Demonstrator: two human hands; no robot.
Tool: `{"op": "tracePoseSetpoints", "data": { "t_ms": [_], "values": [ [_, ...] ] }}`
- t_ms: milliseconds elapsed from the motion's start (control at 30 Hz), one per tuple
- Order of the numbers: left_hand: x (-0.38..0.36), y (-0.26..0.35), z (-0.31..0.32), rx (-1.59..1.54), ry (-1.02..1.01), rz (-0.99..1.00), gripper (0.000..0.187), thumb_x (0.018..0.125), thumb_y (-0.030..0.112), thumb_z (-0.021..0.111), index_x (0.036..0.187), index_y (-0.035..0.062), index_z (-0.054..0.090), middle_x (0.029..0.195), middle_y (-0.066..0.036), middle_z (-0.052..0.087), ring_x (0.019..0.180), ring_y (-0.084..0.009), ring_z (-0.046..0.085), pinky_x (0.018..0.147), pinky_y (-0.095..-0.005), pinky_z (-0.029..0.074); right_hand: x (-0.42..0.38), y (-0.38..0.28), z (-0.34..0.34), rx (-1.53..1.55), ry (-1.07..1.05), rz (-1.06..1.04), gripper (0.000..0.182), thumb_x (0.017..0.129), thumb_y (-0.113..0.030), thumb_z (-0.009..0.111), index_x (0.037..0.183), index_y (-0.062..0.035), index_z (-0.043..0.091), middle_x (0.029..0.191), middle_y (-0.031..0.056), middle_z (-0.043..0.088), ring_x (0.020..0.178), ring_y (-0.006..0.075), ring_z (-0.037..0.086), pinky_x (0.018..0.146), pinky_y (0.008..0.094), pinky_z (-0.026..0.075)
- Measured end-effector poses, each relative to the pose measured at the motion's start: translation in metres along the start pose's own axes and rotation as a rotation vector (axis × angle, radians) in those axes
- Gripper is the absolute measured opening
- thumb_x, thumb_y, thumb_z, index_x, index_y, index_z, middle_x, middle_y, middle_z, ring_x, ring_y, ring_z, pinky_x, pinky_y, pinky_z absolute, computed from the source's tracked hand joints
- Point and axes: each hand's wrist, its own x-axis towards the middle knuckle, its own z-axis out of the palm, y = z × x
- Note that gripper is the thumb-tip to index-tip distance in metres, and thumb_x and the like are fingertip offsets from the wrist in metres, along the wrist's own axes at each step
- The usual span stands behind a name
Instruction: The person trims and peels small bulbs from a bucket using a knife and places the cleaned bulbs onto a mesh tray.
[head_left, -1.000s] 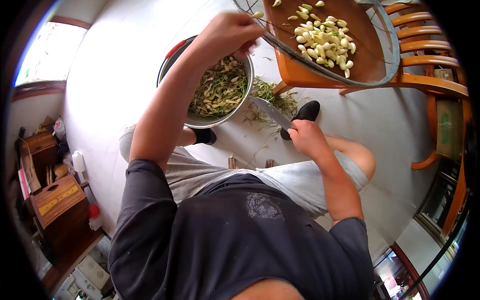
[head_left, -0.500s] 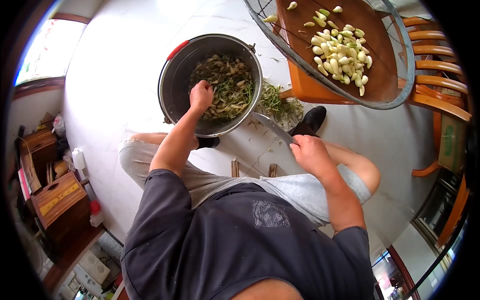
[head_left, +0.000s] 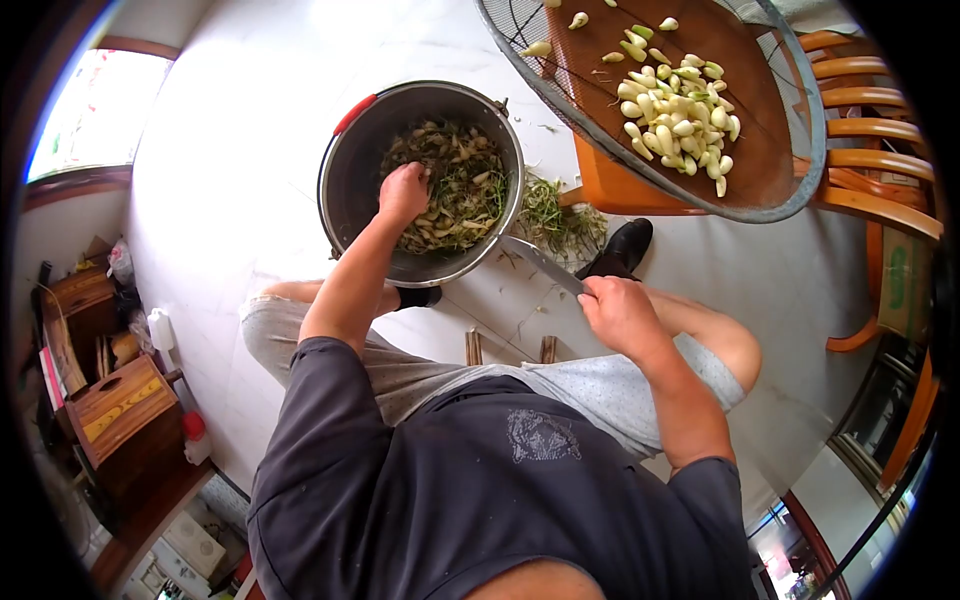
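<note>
My left hand [head_left: 404, 192] is over the inside of a deep metal pot [head_left: 335, 205], its fingers closed at the heap of small unpeeled bulbs with green stems [head_left: 455, 185]. A small pale bit shows at the fingertips, too small to name. My right hand [head_left: 614, 312] is wrapped round the handle of a knife. The broad blade of the knife [head_left: 543, 263] points up and left, its tip close to the pot's lower right rim. Cleaned white bulbs [head_left: 685, 120] lie piled in a round mesh sieve [head_left: 800, 140] at upper right.
Cut green trimmings [head_left: 560, 218] lie on the tiled floor right of the pot, by my black shoe [head_left: 630, 243]. The sieve rests over an orange wooden seat [head_left: 605, 180], beside a slatted chair [head_left: 870, 130]. Wooden boxes [head_left: 120, 405] stand at far left.
The view has shifted slightly, so the pot sits a little lower and the sieve a little further left. Both hands keep nearly the same pose.
</note>
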Motion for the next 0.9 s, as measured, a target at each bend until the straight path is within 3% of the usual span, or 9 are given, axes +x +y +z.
{"op": "tracePoseSetpoints", "data": {
  "t_ms": [67, 167, 200, 300, 333, 433, 567, 633, 900],
  "values": [
    [-0.006, -0.004, -0.009, -0.017, 0.075, 0.027, 0.015, 0.081, 0.015, 0.06, 0.092, 0.005, 0.065, 0.088, -0.017, 0.064, 0.083, -0.0359, 0.061, 0.074, -0.0438, 0.049, -0.001, -0.001, -0.001, 0.001, 0.005, -0.005, 0.015, 0.081, -0.014, 0.058, 0.083, 0.0002, 0.061, 0.077, 0.0219, 0.062, 0.078, 0.04, 0.06, 0.071, 0.0478, 0.047],
    [-0.013, 0.01, -0.042, -0.284, 0.043, -0.127, 0.016, 0.082, 0.015, 0.061, 0.091, 0.0022, 0.064, 0.088, -0.018, 0.065, 0.076, -0.0334, 0.063, 0.069, -0.0403, 0.05, -0.003, -0.005, -0.004, 0.02, 0.021, -0.008, 0.015, 0.081, -0.014, 0.057, 0.083, 0.0007, 0.061, 0.078, 0.0221, 0.062, 0.079, 0.04, 0.06, 0.072, 0.0477, 0.047],
    [-0.015, 0.008, -0.047, -0.373, 0.06, -0.087, 0.019, 0.085, 0.017, 0.06, 0.092, -0.0006, 0.062, 0.081, -0.014, 0.067, 0.061, -0.0224, 0.061, 0.058, -0.0324, 0.048, -0.003, -0.004, -0.003, 0.039, 0.038, -0.016, 0.015, 0.082, -0.014, 0.057, 0.083, 0.0009, 0.06, 0.079, 0.0223, 0.062, 0.08, 0.0401, 0.06, 0.072, 0.0478, 0.047],
    [-0.038, 0.07, -0.105, -0.821, -0.066, -0.365, 0.019, 0.088, 0.017, 0.059, 0.093, -0.0017, 0.061, 0.077, -0.008, 0.066, 0.055, -0.0102, 0.053, 0.051, -0.0248, 0.043, -0.006, -0.007, -0.007, 0.066, 0.097, -0.037, 0.014, 0.081, -0.013, 0.057, 0.081, 0.0006, 0.06, 0.078, 0.0213, 0.062, 0.077, 0.0391, 0.06, 0.07, 0.0467, 0.048],
    [-0.045, 0.08, -0.114, -0.963, -0.133, -0.361, 0.019, 0.09, 0.016, 0.057, 0.095, -0.0022, 0.059, 0.073, -0.003, 0.063, 0.053, -0.0034, 0.045, 0.045, -0.0184, 0.036, -0.007, -0.009, -0.01, 0.07, 0.118, -0.044, 0.013, 0.081, -0.012, 0.057, 0.08, 0.0004, 0.06, 0.077, 0.0208, 0.062, 0.076, 0.0385, 0.06, 0.069, 0.0462, 0.048],
    [-0.066, 0.106, -0.125, -1.177, -0.234, -0.281, 0.019, 0.091, 0.015, 0.056, 0.098, -0.0021, 0.059, 0.073, -0.004, 0.059, 0.05, -0.0046, 0.045, 0.041, -0.019, 0.033, -0.009, -0.018, -0.018, 0.054, 0.243, -0.223, 0.015, 0.083, -0.011, 0.059, 0.089, 0.0024, 0.062, 0.077, 0.0205, 0.06, 0.073, 0.0361, 0.059, 0.066, 0.0395, 0.047],
    [-0.089, 0.154, -0.11, -1.119, -0.156, -0.256, 0.018, 0.089, 0.011, 0.061, 0.1, -0.0028, 0.062, 0.075, -0.004, 0.064, 0.058, -0.0037, 0.052, 0.049, -0.0182, 0.039, -0.011, -0.024, -0.017, 0.244, 0.42, -0.366, 0.016, 0.084, -0.006, 0.06, 0.097, 0.0021, 0.063, 0.077, 0.0147, 0.061, 0.069, 0.0275, 0.059, 0.064, 0.0329, 0.047],
    [-0.097, 0.165, -0.093, -1.01, -0.119, -0.098, 0.019, 0.088, 0.012, 0.062, 0.1, -0.0024, 0.062, 0.078, -0.002, 0.066, 0.067, -0.0047, 0.056, 0.06, -0.02, 0.045, -0.011, -0.022, -0.013, 0.214, 0.48, -0.418, 0.017, 0.084, -0.004, 0.06, 0.099, 0.0019, 0.063, 0.077, 0.0127, 0.061, 0.067, 0.0249, 0.058, 0.063, 0.0311, 0.046],
    [-0.112, 0.196, -0.075, -0.891, -0.204, -0.041, 0.015, 0.089, 0.011, 0.061, 0.096, -0.0028, 0.061, 0.072, 0.0, 0.06, 0.064, -0.0038, 0.051, 0.058, -0.021, 0.043, -0.019, -0.013, -0.012, 0.077, 0.514, -0.384, 0.017, 0.084, -0.007, 0.06, 0.098, 0.0001, 0.064, 0.079, 0.0144, 0.061, 0.072, 0.031, 0.06, 0.065, 0.0363, 0.048]
  ]
}}
